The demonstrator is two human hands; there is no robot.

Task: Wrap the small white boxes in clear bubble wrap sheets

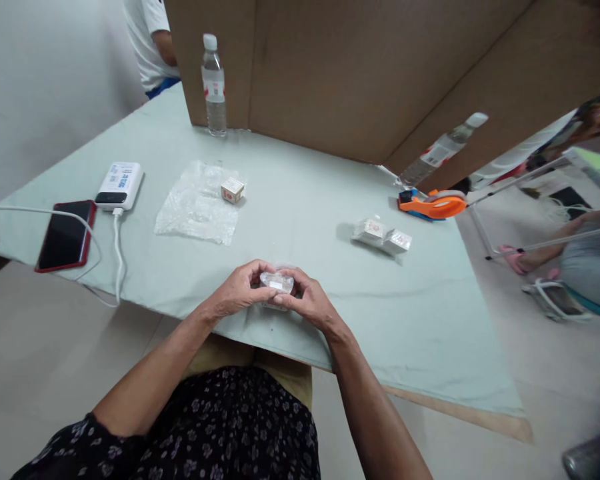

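Observation:
My left hand [237,291] and my right hand [307,301] meet near the table's front edge, both closed on a small box wrapped in clear plastic [277,283]. Two wrapped small boxes [381,235] lie side by side on the green cloth to the right. An unwrapped small box [232,189] sits at the edge of a sheet of clear plastic [197,202] to the left.
An orange tape dispenser [433,203] lies at the right table edge. A power bank [119,185] with cable and a red-cased phone [65,235] lie far left. Two water bottles [213,85] [440,149] stand by cardboard walls [360,67]. Another person's sleeve [150,40] shows behind.

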